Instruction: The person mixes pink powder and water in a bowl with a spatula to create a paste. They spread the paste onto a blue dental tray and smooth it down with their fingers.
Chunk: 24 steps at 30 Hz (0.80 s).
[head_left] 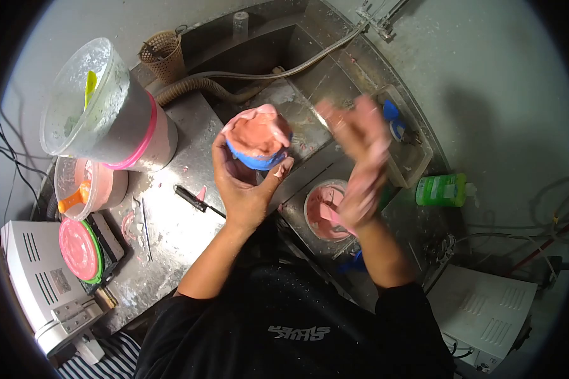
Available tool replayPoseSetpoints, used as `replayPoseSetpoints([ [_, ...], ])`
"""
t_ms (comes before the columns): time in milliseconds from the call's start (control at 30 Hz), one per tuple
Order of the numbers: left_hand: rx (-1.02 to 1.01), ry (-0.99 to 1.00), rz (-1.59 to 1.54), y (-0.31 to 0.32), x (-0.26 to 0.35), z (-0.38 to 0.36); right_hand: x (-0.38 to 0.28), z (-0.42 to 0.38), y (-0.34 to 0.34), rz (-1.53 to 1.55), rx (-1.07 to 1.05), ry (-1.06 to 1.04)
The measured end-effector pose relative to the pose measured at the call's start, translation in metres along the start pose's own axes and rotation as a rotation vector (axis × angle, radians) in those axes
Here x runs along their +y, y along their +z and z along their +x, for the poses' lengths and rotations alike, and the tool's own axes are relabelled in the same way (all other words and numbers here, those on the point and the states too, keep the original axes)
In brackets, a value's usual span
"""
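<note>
Left hand's [243,194] grip clamped round blue-sided pink form [254,158]; right hand [363,148] blurred nearby, its grip unclear to me.

Greyish wall [506,82], shadowed at right; smeared metal worktop [171,234], bright glare; metal sink [259,50].

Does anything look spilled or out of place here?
Yes: pink residue smears the bench beside the green-rimmed disc, and a pink scrap lies by the black handle. Both look like stray spills.

Pink-blue mould [251,136], green bottle [439,191], striped cloth [116,356]
</note>
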State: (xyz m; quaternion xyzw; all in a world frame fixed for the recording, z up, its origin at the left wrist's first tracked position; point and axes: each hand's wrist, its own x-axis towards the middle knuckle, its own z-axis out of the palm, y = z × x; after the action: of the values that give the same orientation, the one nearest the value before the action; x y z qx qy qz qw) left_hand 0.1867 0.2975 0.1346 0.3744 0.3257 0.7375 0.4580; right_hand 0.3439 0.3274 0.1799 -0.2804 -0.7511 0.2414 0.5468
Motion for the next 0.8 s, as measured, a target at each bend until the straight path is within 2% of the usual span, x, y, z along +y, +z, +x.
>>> replayPoseSetpoints([
  [33, 0.013, -0.047, -0.050, -0.001, 0.003, 0.003, 0.008, 0.019, -0.001, 0.212, 0.193, 0.176],
  [100, -0.019, -0.188, 0.025, -0.006, 0.005, 0.011, 0.096, 0.051, -0.033, 0.005, 0.314, 0.478],
  [167, 0.001, -0.237, -0.049, -0.006, 0.005, 0.016, 0.188, 0.085, -0.050, 0.417, 0.561, 0.855],
  [233, 0.017, -0.262, -0.089, -0.008, 0.000, 0.022, 0.259, 0.115, -0.061, 0.605, 0.658, 0.866],
  [300, 0.032, -0.274, -0.091, -0.016, -0.004, 0.024, 0.267, 0.120, -0.070, 0.927, 0.499, 0.819],
  [333, 0.065, -0.257, -0.040, -0.021, -0.008, 0.024, 0.262, 0.111, -0.068, 0.421, 0.389, 0.990],
  [367, 0.061, -0.268, -0.057, -0.025, -0.007, 0.024, 0.255, 0.093, -0.061, -0.275, 0.248, 0.832],
  [400, 0.054, -0.273, -0.082, -0.027, -0.006, 0.026, 0.241, 0.073, -0.056, -0.950, 0.088, 0.587],
  [467, 0.026, -0.303, -0.106, -0.029, -0.002, 0.028, 0.136, 0.061, -0.021, -0.256, 0.093, 0.450],
  [500, -0.014, -0.285, -0.168, -0.031, -0.002, 0.027, 0.081, 0.057, -0.003, -0.104, -0.015, 0.399],
  [567, -0.102, -0.252, -0.286, -0.030, -0.004, 0.025, 0.032, 0.040, 0.018, 0.154, -0.184, 0.144],
  [633, -0.114, -0.275, -0.244, -0.020, -0.002, 0.020, 0.022, 0.021, 0.030, 0.208, -0.262, -0.070],
  [733, -0.154, -0.263, -0.205, -0.010, 0.004, 0.018, 0.031, 0.001, 0.036, 0.123, -0.207, -0.269],
  [800, -0.152, -0.233, -0.157, -0.009, 0.006, 0.013, 0.024, -0.005, 0.023, -0.011, -0.240, -0.241],
])
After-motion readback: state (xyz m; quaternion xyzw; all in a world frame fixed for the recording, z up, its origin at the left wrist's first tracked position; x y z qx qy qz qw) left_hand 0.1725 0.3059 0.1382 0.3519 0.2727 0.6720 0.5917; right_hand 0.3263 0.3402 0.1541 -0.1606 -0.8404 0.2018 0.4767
